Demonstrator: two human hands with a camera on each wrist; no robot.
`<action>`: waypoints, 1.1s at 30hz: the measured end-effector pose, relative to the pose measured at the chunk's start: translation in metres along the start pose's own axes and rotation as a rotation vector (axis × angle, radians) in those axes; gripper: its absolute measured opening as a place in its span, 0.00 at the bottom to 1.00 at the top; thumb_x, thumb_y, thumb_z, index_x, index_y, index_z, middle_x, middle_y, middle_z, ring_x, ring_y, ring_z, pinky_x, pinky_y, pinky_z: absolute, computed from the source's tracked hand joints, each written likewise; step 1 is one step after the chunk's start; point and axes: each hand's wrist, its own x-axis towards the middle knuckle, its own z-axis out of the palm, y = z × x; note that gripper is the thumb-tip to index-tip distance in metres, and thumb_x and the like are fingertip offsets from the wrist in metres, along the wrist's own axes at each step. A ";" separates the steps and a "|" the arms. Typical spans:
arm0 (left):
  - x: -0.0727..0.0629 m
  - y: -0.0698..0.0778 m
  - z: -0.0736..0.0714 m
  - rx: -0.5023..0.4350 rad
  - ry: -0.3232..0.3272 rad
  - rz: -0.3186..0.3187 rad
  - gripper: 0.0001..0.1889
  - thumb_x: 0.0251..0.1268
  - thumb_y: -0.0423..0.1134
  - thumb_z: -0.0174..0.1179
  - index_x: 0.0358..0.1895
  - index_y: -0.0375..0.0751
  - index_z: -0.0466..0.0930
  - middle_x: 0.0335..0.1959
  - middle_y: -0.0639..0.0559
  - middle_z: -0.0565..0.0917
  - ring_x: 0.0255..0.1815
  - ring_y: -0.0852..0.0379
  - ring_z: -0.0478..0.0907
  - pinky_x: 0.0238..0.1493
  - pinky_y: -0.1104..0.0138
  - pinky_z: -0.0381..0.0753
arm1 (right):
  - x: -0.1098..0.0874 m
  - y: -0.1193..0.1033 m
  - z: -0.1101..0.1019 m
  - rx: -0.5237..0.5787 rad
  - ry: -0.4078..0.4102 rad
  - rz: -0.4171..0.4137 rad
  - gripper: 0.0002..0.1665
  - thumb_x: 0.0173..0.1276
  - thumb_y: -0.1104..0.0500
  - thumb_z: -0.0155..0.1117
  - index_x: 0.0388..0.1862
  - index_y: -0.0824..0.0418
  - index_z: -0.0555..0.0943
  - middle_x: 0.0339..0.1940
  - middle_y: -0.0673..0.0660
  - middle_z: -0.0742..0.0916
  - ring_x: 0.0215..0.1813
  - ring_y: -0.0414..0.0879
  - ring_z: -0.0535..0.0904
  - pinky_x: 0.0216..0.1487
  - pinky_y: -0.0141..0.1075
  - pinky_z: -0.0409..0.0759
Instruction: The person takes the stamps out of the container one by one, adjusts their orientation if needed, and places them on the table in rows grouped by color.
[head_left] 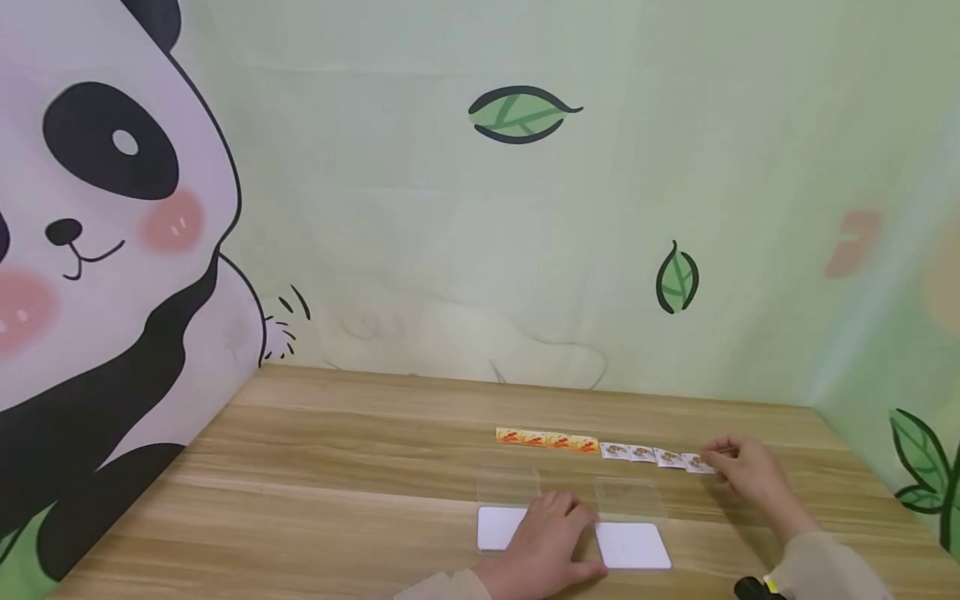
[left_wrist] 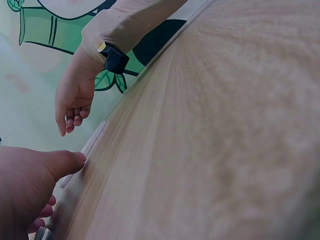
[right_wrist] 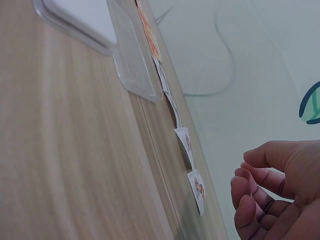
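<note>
My left hand (head_left: 546, 540) rests between two small flat cases, its thumb by the right white case (head_left: 633, 547) and its fingers over part of the left white case (head_left: 497, 528). Behind them lie clear lids, a left lid (head_left: 508, 485) and a right lid (head_left: 630, 498). Farther back runs a row of small paper pieces: several orange-yellow printed ones (head_left: 547, 440), then several white picture ones (head_left: 642, 453). At the row's right end is my right hand (head_left: 750, 477). In the right wrist view its fingers (right_wrist: 242, 192) hang loosely bent, apart from the last white piece (right_wrist: 198, 191), with nothing visible in them.
The wooden table (head_left: 337, 475) meets a green printed wall cloth (head_left: 390, 250) at the back. A large panda print (head_left: 105, 275) covers the left side. A black wrist device (left_wrist: 116, 59) sits on the right sleeve.
</note>
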 end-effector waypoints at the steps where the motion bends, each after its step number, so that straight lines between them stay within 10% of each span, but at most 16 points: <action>1: 0.001 -0.001 0.000 -0.003 -0.005 0.000 0.26 0.55 0.60 0.65 0.52 0.51 0.77 0.47 0.58 0.76 0.53 0.61 0.70 0.57 0.67 0.71 | 0.000 0.000 0.001 0.008 0.001 -0.001 0.18 0.69 0.60 0.56 0.48 0.75 0.75 0.35 0.66 0.84 0.30 0.44 0.77 0.24 0.33 0.76; 26: 0.012 -0.032 -0.035 0.328 0.057 0.045 0.38 0.53 0.66 0.62 0.62 0.46 0.69 0.60 0.47 0.75 0.63 0.52 0.71 0.67 0.59 0.70 | -0.013 -0.028 0.022 -0.119 0.096 -0.272 0.16 0.69 0.59 0.60 0.49 0.69 0.78 0.40 0.59 0.85 0.40 0.45 0.79 0.36 0.28 0.76; 33: 0.015 -0.055 -0.053 0.386 0.057 0.029 0.42 0.50 0.66 0.62 0.67 0.47 0.66 0.68 0.40 0.69 0.69 0.44 0.66 0.70 0.52 0.67 | -0.018 -0.029 0.028 -0.178 0.137 -0.423 0.22 0.66 0.58 0.63 0.55 0.70 0.77 0.51 0.70 0.83 0.52 0.64 0.79 0.52 0.55 0.79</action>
